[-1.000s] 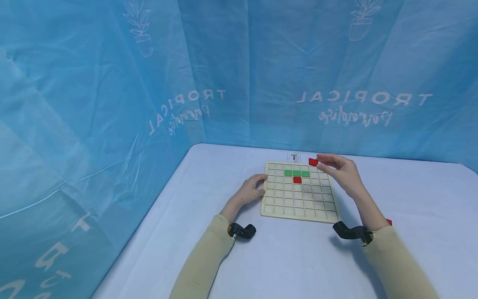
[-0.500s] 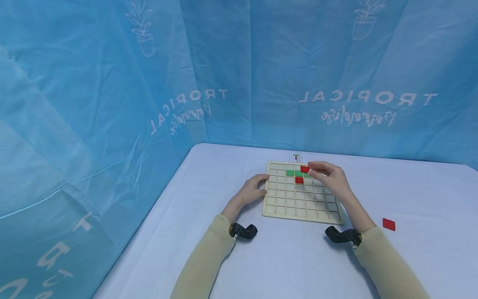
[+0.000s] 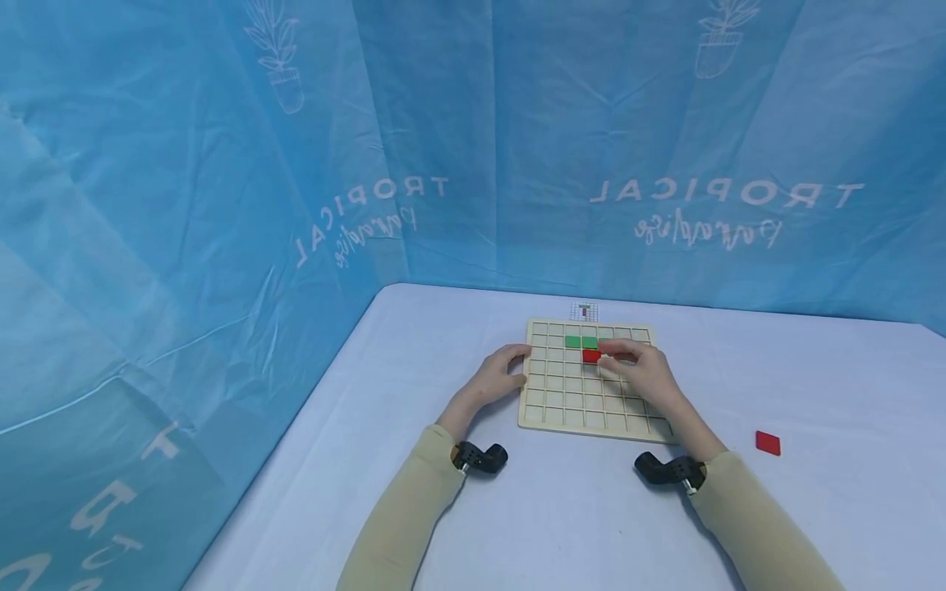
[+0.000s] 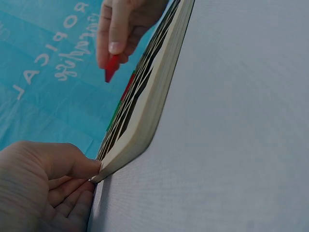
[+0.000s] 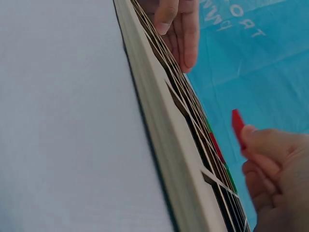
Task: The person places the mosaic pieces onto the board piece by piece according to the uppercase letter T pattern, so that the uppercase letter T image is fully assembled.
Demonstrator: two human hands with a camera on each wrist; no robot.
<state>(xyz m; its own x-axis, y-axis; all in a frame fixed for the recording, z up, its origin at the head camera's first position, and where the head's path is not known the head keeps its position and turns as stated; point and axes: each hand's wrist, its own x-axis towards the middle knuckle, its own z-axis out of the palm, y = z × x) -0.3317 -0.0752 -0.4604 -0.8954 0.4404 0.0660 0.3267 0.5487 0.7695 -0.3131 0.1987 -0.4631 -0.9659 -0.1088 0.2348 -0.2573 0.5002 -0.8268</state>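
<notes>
A pale wooden grid board [image 3: 562, 402] lies on the white table in the head view. My left hand [image 3: 491, 377] holds its left edge, and the left wrist view shows the thumb and fingers [image 4: 72, 162] at the board's rim. Between the thumb and fingers of my right hand [image 3: 643, 373] is a red square tile [image 5: 237, 126], pinched above the board in both wrist views. Green tiles [image 3: 580, 341] sit in a row of cells, the rightmost partly hidden by the right hand. Just below that row, red [image 3: 591, 355] shows beside the right fingertips, where held and set tiles overlap.
Another red tile [image 3: 768, 443] lies on the table to the right of the board. Behind the board's far edge is a small printed card [image 3: 585, 311] with a T-shaped pattern. Blue cloth [image 3: 458, 164] hangs behind and to the left of the table.
My right hand has carried the red tile left and toward me, from the board's far edge to beside the red cell. The left hand stays at the board's edge.
</notes>
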